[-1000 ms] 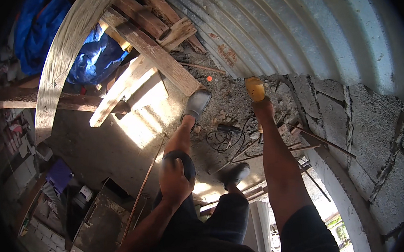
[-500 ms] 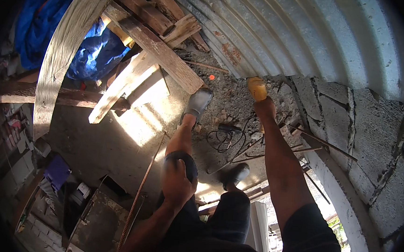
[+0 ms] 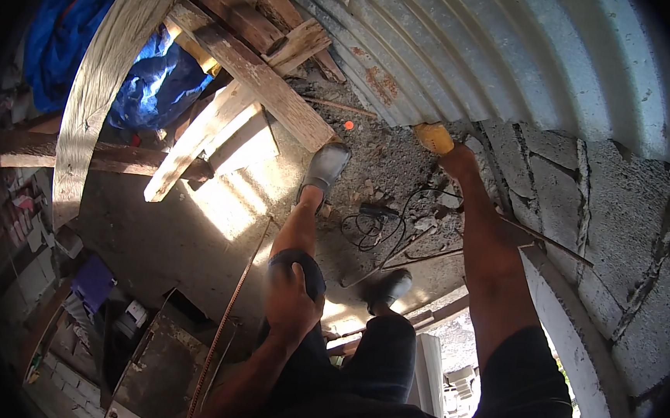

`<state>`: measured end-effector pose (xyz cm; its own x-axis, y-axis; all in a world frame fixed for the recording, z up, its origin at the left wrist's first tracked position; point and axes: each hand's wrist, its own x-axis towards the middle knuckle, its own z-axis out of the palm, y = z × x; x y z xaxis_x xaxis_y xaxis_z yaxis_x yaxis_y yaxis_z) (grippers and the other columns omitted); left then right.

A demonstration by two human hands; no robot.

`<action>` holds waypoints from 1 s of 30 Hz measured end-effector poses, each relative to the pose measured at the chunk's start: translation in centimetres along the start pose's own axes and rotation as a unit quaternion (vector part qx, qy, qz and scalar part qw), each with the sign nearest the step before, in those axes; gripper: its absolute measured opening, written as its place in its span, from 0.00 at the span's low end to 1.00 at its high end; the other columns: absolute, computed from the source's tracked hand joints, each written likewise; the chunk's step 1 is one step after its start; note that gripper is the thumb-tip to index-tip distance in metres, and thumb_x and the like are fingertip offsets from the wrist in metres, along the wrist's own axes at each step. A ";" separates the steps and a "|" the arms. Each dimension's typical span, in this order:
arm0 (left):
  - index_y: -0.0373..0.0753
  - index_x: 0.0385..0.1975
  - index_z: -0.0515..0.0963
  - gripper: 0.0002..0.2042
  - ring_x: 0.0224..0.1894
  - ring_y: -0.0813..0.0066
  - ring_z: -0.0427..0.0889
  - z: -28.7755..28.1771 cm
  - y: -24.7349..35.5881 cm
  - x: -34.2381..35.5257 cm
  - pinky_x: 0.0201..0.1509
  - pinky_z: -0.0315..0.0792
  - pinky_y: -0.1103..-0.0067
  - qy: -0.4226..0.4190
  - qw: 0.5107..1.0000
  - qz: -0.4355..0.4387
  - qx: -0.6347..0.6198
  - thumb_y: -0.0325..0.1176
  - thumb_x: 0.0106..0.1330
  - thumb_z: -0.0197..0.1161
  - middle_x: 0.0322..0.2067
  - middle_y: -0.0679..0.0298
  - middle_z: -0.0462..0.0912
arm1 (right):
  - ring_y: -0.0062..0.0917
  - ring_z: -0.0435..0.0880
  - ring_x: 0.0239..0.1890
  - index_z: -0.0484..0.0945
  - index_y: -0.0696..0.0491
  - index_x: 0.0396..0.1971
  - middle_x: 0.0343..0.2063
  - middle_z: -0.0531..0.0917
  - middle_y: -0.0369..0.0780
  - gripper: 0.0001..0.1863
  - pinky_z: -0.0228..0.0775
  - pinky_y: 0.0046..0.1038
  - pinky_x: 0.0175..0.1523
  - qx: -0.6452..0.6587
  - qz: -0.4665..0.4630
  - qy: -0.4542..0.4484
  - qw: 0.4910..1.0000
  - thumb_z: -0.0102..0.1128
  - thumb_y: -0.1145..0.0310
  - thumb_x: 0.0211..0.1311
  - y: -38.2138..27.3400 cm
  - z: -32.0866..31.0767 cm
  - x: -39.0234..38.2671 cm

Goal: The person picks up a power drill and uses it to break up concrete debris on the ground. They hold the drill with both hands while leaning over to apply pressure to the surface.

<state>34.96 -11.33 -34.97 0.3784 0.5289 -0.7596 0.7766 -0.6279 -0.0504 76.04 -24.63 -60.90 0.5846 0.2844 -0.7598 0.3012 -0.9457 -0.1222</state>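
Note:
My right arm stretches out to the foot of the corrugated metal sheet (image 3: pixel 408 51). There my right hand (image 3: pixel 458 163) is closed around a yellow power tool (image 3: pixel 435 138), whose far end meets the sheet's lower edge; its exact kind I cannot make out. A black cord (image 3: pixel 406 214) curves from near that hand down to a loose coil on the ground. My left hand (image 3: pixel 293 303) rests over my bent left knee (image 3: pixel 297 267), thumb apart and the other fingers partly hidden, with no object seen in it.
Rough wooden beams (image 3: pixel 258 79) lie crossed at the upper left beside a blue tarp (image 3: pixel 165 88). A concrete block wall (image 3: pixel 629 222) rises at the right. Thin metal rods (image 3: pixel 550 241) and rubble surround my feet; a rusty rebar (image 3: pixel 228 318) leans near my left arm.
My right hand has shifted slightly right and toward the sheet, and the yellow tool has turned from upright to slanting left. My left hand stays on the knee.

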 end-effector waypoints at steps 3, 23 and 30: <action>0.36 0.66 0.70 0.43 0.54 0.43 0.79 0.5 0.5 0.0 0.48 0.83 0.59 -0.003 1.000 0.000 -0.002 0.54 0.53 0.75 0.62 0.38 0.70 | 0.48 0.86 0.51 0.84 0.54 0.48 0.45 0.87 0.53 0.21 0.79 0.46 0.55 -0.011 -0.014 0.005 1.000 0.66 0.60 0.55 2.1 0.5 0.2; 0.36 0.67 0.69 0.43 0.56 0.41 0.78 0.3 1.1 0.4 0.49 0.83 0.57 -0.022 1.000 -0.001 0.001 0.53 0.54 0.74 0.63 0.38 0.68 | 0.27 0.86 0.20 0.83 0.59 0.30 0.21 0.86 0.43 0.14 0.79 0.31 0.30 0.303 0.075 0.013 0.950 0.75 0.65 0.50 0.0 3.8 0.0; 0.36 0.67 0.69 0.42 0.54 0.42 0.79 0.6 -0.1 0.0 0.48 0.83 0.58 -0.009 1.000 -0.002 0.012 0.53 0.53 0.74 0.63 0.38 0.69 | 0.39 0.91 0.37 0.87 0.60 0.34 0.33 0.89 0.50 0.19 0.81 0.38 0.45 0.041 -0.001 -0.035 0.999 0.77 0.64 0.43 -0.7 -1.4 0.1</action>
<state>34.56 -11.60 -35.31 0.3657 0.5221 -0.7705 0.7665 -0.6386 -0.0690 76.95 -23.68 -60.02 0.5299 0.2766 -0.8017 0.2368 -0.9560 -0.1734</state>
